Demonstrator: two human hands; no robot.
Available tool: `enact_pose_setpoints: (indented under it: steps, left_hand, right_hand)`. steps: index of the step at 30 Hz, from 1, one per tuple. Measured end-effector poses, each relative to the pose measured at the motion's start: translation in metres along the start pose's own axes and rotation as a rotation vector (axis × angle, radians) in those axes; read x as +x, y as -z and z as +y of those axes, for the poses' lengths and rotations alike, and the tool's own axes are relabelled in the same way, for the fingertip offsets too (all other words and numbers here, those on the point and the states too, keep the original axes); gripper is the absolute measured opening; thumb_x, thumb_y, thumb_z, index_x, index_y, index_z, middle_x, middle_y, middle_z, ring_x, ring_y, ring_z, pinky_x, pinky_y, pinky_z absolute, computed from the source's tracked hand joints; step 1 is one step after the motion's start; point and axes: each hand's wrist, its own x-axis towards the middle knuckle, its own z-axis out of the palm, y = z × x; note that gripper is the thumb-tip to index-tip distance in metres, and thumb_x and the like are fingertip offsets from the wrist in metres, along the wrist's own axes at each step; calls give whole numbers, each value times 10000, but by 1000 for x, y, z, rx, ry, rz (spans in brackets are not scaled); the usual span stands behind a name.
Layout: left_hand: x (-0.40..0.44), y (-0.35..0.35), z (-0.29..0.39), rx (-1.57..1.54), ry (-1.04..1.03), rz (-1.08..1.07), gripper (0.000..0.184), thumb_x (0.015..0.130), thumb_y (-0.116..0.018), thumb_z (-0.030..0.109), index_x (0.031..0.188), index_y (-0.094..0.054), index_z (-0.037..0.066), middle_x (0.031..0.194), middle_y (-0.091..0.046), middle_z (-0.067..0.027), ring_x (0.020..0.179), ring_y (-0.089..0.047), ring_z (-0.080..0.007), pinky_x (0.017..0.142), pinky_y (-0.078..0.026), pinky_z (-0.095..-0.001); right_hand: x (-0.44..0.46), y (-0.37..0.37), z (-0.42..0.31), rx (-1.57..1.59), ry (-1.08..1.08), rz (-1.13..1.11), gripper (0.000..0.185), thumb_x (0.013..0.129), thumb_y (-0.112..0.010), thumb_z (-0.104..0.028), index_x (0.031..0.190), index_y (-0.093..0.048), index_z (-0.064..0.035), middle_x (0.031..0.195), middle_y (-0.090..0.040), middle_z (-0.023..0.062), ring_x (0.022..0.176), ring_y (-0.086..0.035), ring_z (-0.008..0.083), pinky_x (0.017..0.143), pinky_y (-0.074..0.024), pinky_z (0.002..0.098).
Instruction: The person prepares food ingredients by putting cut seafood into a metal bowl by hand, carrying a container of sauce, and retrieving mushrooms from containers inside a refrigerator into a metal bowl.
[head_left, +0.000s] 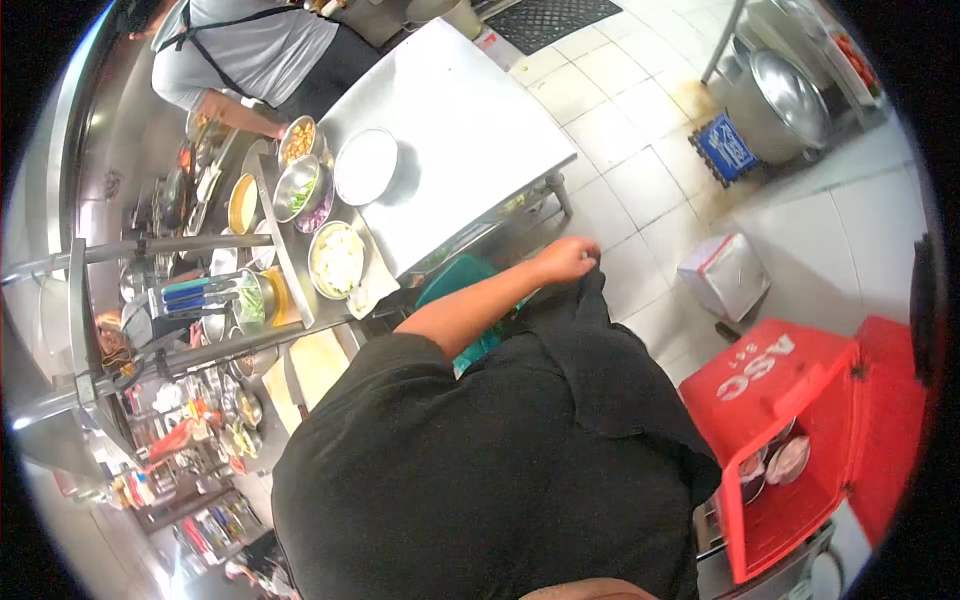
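My left hand (568,260) reaches across the front of my body, its fingers curled closed on the edge of a black cloth (592,298). This cloth runs down into my black clothing (480,460), and I cannot tell whether it is an apron or the shirt itself. My right hand is out of view. Beyond my left forearm stands a steel table (470,130). A round white-filled container (366,167) rests on it. Near the table's corner is a bowl of pale cut pieces (337,259).
A person (260,50) in grey works at the upper left. On my right stands an open red cooler box (770,370) holding bagged items. A white bundle (725,275) and a large lidded pot (780,105) are on the tiled floor side. A knife (293,390) lies on a cutting board (320,362).
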Motion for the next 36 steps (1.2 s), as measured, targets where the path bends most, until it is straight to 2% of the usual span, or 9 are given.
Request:
enact_pose_setpoints:
  steps: [5, 6, 8, 9, 10, 12, 16, 21, 36]
  left_hand:
    - [94, 52, 58, -76, 79, 28, 328, 868, -608, 176, 1176, -653, 72, 1163, -663, -181, 976, -671, -315, 861, -532, -421]
    - [117, 51, 57, -36, -72, 106, 321, 878, -602, 159, 1182, -647, 64, 1167, -664, -173, 1017, -662, -303, 898, -524, -406]
    - [156, 54, 59, -63, -86, 142, 295, 854, -607, 128, 1133, -664, 49, 1137, -663, -177, 962, -679, -297, 858, -533, -405]
    - [173, 55, 55, -79, -123, 178, 293, 851, -609, 126, 1129, -665, 49, 1109, -666, -177, 939, -678, -298, 852, -534, -404]
    - [189, 57, 55, -105, -108, 195, 307, 846, -631, 141, 1136, -664, 48, 1091, -672, -171, 920, -677, -298, 839, -535, -399]
    - [213, 72, 69, -89, 24, 139, 320, 842, -651, 156, 1141, -661, 42, 1077, -681, -166, 895, -677, -293, 820, -537, -397]
    - [259, 83, 57, -88, 34, 196, 315, 844, -658, 157, 1132, -656, 28, 1069, -691, -166, 877, -684, -265, 795, -541, -374]
    - [308, 113, 50, -96, 126, 317, 310, 847, -658, 151, 1130, -653, 25, 1070, -697, -159, 839, -689, -264, 776, -546, -367]
    - [445, 180, -59, -347, 405, 384, 282, 853, -659, 128, 1102, -658, -5, 1044, -704, -152, 885, -682, -225, 775, -547, -349]
  right_hand:
    - [114, 43, -11, 241, -93, -187, 429, 824, -649, -224, 1213, -651, -44, 1070, -692, 216, 1054, -647, 343, 930, -488, 416]
    - [123, 62, -30, 304, -98, -204, 428, 824, -649, -228, 1212, -653, -47, 1080, -691, 220, 1073, -644, 346, 943, -484, 418]
    - [111, 88, -101, -104, -43, 128, 392, 822, -643, -250, 1163, -682, -61, 1104, -687, 222, 1056, -656, 338, 925, -497, 410]
    - [166, 76, -48, -390, 307, 88, 378, 820, -633, -251, 1135, -693, -52, 1103, -692, 213, 1044, -659, 354, 932, -499, 413]
    - [154, 98, -118, -100, -50, 153, 381, 816, -635, -264, 1126, -699, -51, 1115, -691, 204, 1061, -651, 359, 946, -494, 413]
    - [191, 121, -158, -70, 117, 142, 417, 821, -651, -303, 1157, -684, -57, 1133, -695, 171, 1088, -652, 314, 959, -490, 404]
    - [238, 193, -296, 183, -40, 132, 430, 845, -654, -270, 1193, -657, -17, 1115, -698, 187, 1021, -675, 300, 903, -515, 375]
    - [361, 247, -403, 73, 445, 299, 340, 851, -639, -294, 1062, -674, -30, 898, -684, 200, 867, -674, 310, 800, -519, 390]
    - [481, 472, -781, 4, 756, 681, 544, 803, -724, -338, 1222, -620, -7, 1263, -608, 207, 1171, -581, 351, 1006, -456, 408]
